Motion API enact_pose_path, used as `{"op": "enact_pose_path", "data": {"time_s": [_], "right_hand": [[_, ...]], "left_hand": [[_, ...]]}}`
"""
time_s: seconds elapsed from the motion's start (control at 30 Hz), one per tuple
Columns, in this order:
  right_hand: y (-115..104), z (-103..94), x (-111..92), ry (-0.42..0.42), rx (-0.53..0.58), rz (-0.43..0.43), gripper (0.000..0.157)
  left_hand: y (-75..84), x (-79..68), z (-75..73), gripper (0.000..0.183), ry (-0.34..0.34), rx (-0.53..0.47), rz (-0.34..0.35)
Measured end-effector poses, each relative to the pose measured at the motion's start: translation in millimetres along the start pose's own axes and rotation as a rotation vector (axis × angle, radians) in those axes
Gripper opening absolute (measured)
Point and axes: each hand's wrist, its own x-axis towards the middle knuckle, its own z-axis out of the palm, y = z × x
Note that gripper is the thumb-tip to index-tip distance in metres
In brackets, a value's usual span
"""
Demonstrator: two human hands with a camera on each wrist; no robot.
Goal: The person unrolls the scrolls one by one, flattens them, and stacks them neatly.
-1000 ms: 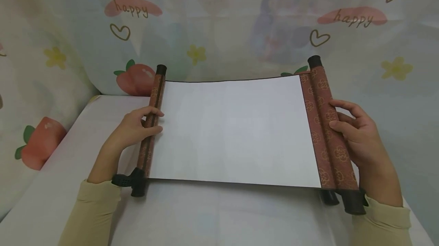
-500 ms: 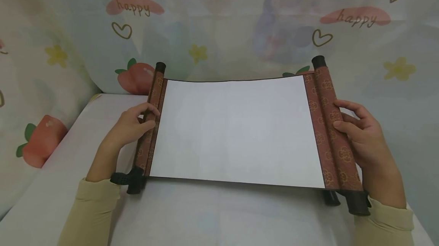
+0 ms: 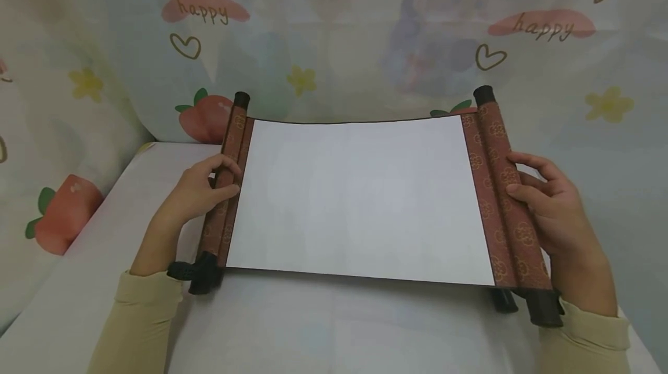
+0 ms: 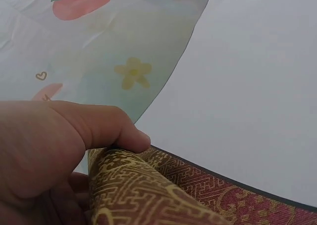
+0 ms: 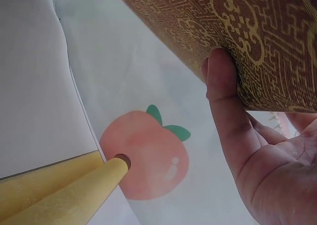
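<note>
A hanging scroll with a blank white sheet (image 3: 349, 200) is held spread and slightly raised over the white tabletop. Patterned red-brown brocade covers both of its rolled ends, which carry black knobs. My left hand (image 3: 200, 187) grips the left roller (image 3: 213, 229), thumb over the front, as the left wrist view also shows. Around the right roller (image 3: 522, 235) curl the thumb and fingers of my right hand (image 3: 561, 206). In the right wrist view, the thumb (image 5: 223, 81) presses against the brocade, and some fingers are hidden behind the roller.
A second black rod end (image 3: 504, 301) shows below the scroll's lower right corner. A yellow roll (image 5: 74, 188) with white sheet beside it appears in the right wrist view. The tabletop (image 3: 313, 327) meets a hanging cloth (image 3: 344, 61) printed with peaches, flowers and hearts.
My left hand has shifted slightly left with the left roller, showing more brocade beside the sheet. The right roller and hand moved slightly right, then stayed nearly still.
</note>
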Motion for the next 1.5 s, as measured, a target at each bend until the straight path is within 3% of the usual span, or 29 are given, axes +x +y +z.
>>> {"op": "enact_pose_path", "data": {"time_s": [0.23, 0.53, 0.77, 1.0, 1.27, 1.5], "right_hand": [[0.1, -2.0, 0.0, 0.004, -0.035, -0.011, 0.052], [0.4, 0.3, 0.1, 0.011, -0.040, 0.004, 0.052], [1.9, -3.0, -3.1, -0.016, -0.060, 0.038, 0.049], [5.2, -7.6, -2.4, -0.112, -0.108, 0.119, 0.042], [13.2, -6.3, -0.5, -0.136, -0.304, 0.208, 0.041], [28.9, -5.1, 6.4, -0.164, -0.484, 0.303, 0.041]], "left_hand": [[-3.0, -3.8, -8.0, 0.027, 0.016, -0.039, -0.001], [-7.1, -8.6, -22.5, 0.024, 0.035, -0.002, 0.031], [-14.3, -6.8, -30.4, 0.021, -0.051, -0.045, 0.024], [-22.9, -8.5, -41.7, 0.019, -0.123, -0.120, 0.006], [-33.2, -14.4, -53.9, 0.026, -0.162, -0.209, -0.046], [-42.1, -11.0, -51.3, 0.032, -0.221, -0.260, -0.092]]}}
